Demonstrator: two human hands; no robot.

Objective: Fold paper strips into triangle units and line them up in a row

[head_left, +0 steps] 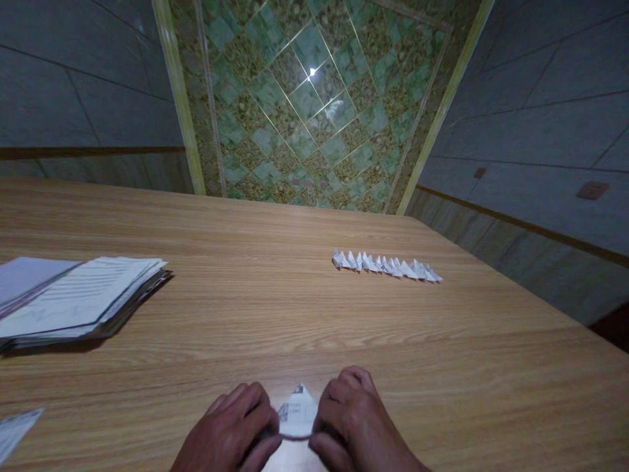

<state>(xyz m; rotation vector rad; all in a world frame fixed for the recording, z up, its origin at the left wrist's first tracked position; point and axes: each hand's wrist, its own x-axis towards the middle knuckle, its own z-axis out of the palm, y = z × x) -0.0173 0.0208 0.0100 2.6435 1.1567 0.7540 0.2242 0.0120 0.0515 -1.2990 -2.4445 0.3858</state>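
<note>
A small piece of printed paper folded to a point lies at the near edge of the wooden table. My left hand grips its left side with curled fingers. My right hand pinches its right side, fingers curled too. The paper's lower part is hidden between my hands. Further back on the table, right of the middle, a row of several small folded paper pieces lies in a line.
A stack of printed sheets rests on the table at the left. Another paper's corner shows at the bottom left. Beyond the table lie a green patterned tile floor and grey tiled walls.
</note>
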